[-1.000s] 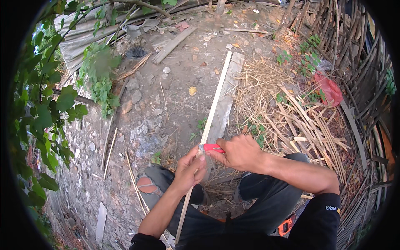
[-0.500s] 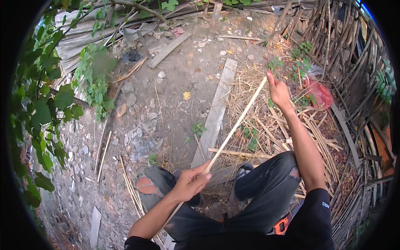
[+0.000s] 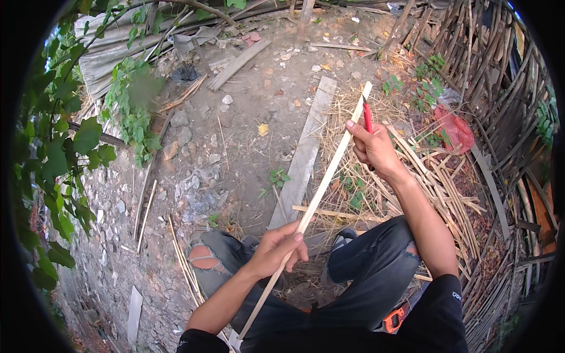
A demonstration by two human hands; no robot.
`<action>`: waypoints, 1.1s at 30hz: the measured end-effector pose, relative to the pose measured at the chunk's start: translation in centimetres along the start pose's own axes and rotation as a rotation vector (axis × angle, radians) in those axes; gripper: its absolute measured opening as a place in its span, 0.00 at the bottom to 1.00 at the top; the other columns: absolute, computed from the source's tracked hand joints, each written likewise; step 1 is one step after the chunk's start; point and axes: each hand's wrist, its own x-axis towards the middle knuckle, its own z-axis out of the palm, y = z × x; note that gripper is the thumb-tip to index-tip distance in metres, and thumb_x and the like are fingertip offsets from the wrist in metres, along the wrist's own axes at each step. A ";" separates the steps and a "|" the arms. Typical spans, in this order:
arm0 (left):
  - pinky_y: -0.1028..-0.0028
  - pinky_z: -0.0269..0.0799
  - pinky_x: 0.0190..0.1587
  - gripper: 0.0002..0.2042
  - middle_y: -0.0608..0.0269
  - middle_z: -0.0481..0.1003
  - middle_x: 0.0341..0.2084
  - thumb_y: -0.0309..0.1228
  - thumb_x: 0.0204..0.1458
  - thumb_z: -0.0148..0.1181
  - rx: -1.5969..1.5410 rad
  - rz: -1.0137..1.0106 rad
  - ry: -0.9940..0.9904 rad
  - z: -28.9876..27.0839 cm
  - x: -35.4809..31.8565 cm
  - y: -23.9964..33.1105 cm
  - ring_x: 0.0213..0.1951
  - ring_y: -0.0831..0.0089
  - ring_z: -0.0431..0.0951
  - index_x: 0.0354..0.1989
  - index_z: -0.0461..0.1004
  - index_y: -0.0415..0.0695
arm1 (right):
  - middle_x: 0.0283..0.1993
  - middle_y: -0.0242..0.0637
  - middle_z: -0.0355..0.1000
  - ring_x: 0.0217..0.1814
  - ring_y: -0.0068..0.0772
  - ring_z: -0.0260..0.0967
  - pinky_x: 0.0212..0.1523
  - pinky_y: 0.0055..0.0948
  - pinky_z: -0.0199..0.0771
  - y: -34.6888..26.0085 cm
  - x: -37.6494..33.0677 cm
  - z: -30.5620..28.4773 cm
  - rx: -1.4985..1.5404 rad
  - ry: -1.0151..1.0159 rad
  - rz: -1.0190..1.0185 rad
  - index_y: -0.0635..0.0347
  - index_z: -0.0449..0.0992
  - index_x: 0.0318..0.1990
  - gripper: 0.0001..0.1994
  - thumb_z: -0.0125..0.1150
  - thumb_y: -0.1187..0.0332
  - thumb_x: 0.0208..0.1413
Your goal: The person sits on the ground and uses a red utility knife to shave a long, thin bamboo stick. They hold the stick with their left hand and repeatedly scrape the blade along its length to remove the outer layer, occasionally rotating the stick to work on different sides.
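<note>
A long pale wooden strip [image 3: 329, 172] slants across my lap, its far end up to the right and its near end beside my left thigh. My left hand [image 3: 278, 250] is closed round its lower part. Farther up, my right hand [image 3: 376, 148] is closed on a slim red tool [image 3: 368, 117] with a dark pointed tip, perhaps a small knife. The tip lies close against the strip near its far end. My right thumb touches the strip's edge, while the other fingers curl in and are partly hidden.
Many split strips [image 3: 450, 200] lie in a heap on straw at the right. A grey plank [image 3: 303, 159] runs ahead of my feet. By my right thigh lies an orange-handled saw [image 3: 393, 320]. A stick fence [image 3: 494, 76] and a red plastic bag [image 3: 454, 128] stand right; leafy vines [image 3: 59, 153] hang left.
My right hand has come down and left from the strip's far end and turned, showing more of the red tool. The strip has tilted steeper, its far end slightly higher.
</note>
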 end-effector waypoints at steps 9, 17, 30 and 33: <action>0.80 0.72 0.33 0.11 0.60 0.80 0.38 0.27 0.61 0.62 0.159 0.317 0.363 0.2 1.1 -1.4 0.32 0.81 0.77 0.48 0.80 0.35 | 0.13 0.20 0.53 0.10 0.14 0.47 0.13 0.23 0.44 -0.6 -0.9 0.4 0.038 0.011 -0.040 0.51 0.61 0.23 0.20 0.60 0.61 0.66; 0.81 0.70 0.32 0.05 0.63 0.79 0.33 0.23 0.56 0.67 0.203 0.340 0.433 -0.1 0.8 -0.9 0.31 0.82 0.76 0.39 0.82 0.36 | 0.14 0.19 0.53 0.11 0.14 0.47 0.13 0.23 0.44 -0.6 -1.0 0.5 0.016 0.019 -0.041 0.50 0.62 0.23 0.19 0.61 0.61 0.66; 0.81 0.71 0.34 0.10 0.61 0.74 0.45 0.33 0.64 0.59 -0.220 0.567 0.639 -6.0 -1.6 -0.7 0.36 0.79 0.76 0.48 0.70 0.42 | 0.14 0.20 0.49 0.11 0.16 0.42 0.13 0.24 0.40 0.0 0.5 -2.7 0.262 0.152 -0.042 0.49 0.61 0.26 0.18 0.53 0.59 0.70; 0.72 0.75 0.47 0.19 0.55 0.73 0.52 0.34 0.65 0.57 0.056 0.528 0.910 -4.4 -0.6 -0.3 0.49 0.70 0.77 0.60 0.66 0.41 | 0.15 0.20 0.47 0.12 0.16 0.41 0.14 0.23 0.42 0.0 0.4 -3.8 0.378 0.142 -0.026 0.49 0.61 0.27 0.17 0.49 0.59 0.72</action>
